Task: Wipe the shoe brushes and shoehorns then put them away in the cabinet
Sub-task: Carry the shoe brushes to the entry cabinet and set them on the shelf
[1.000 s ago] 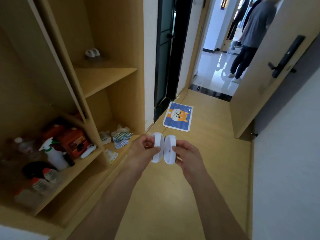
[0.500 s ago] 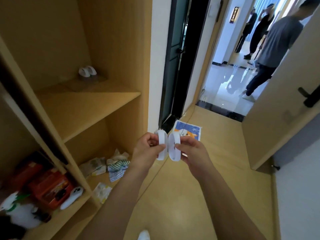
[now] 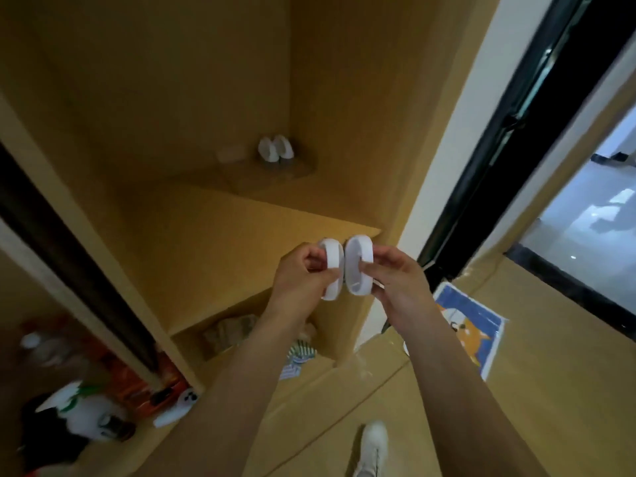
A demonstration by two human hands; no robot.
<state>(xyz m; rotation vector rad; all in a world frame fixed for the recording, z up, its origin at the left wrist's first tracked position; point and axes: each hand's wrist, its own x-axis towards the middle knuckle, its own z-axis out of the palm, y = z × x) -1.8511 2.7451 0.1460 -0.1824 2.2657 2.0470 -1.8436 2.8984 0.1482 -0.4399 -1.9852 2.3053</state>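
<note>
Two white brushes held up at the cabinet shelf

The left hand (image 3: 303,273) pinches one white brush (image 3: 332,268) and the right hand (image 3: 392,280) pinches the other brush (image 3: 359,265), side by side, just in front of the shelf (image 3: 220,235). Two more white things (image 3: 275,149) already sit at the back. These two probably go in next.
</note>
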